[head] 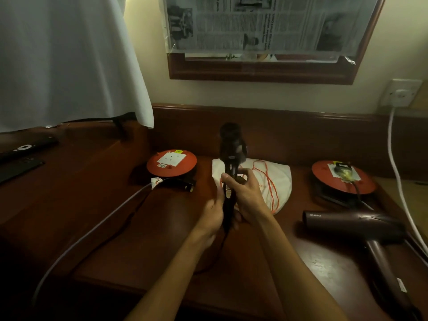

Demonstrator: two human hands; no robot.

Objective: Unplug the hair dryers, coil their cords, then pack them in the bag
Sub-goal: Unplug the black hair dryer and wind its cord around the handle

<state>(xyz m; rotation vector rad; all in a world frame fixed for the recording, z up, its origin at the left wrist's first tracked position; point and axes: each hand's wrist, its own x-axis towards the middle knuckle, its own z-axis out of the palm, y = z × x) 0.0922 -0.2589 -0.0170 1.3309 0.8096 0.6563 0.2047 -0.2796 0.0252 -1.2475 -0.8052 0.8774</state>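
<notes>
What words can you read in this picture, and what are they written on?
"KHIND", seen upside down, in pale letters: on the barrel of the dark maroon hair dryer lying on the desk.
Red-and-white sticker on the left orange cord reel: too blurred to read.
Yellow labels on both reels, including the right orange cord reel: too small.
Newspaper taped over the wooden-framed mirror: print too blurred.

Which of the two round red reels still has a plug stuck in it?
The right reel, behind the hair dryer lying on the desk. A dark plug sits in its socket. The left reel shows a bare white socket.
</notes>
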